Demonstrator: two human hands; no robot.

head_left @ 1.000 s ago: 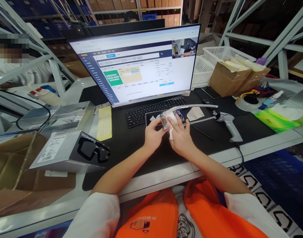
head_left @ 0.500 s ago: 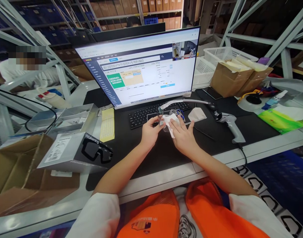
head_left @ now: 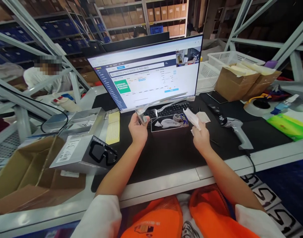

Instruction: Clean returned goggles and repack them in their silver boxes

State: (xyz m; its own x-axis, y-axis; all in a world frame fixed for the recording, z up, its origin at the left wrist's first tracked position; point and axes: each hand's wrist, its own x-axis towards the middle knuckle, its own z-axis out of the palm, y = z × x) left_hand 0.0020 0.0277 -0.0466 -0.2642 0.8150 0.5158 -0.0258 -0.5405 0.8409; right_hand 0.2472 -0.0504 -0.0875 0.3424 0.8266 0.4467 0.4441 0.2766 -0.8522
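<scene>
- The left grip [head_left: 138,131] is closed around one end of a pair of glasses [head_left: 142,116], fingers and thumb pinching near the lens end; how far they wrap it is hard to tell.
- The glasses sit at the fingertips of that grip, held above the desk [head_left: 171,153], their pale temples reaching rightward and away in front of the keyboard [head_left: 178,108].
- The right grip [head_left: 201,137] pinches a crumpled white tissue [head_left: 192,119], which sticks up and leftward from the fingers, well apart from the glasses.
- Just beyond the right grip is a pale folded sheet [head_left: 203,117]; whether the fingers touch it cannot be told.
- Between the two grips, slightly beyond them, lies a white-edged black tray [head_left: 170,129] with a whitish crumpled item [head_left: 168,123] in it.
- To the left of the left grip are a yellow pad [head_left: 113,128] and, nearer the person, a grey "Wakening" box [head_left: 84,153] printed with glasses.
- To the right of the right grip lies a handheld scanner [head_left: 237,129].
</scene>
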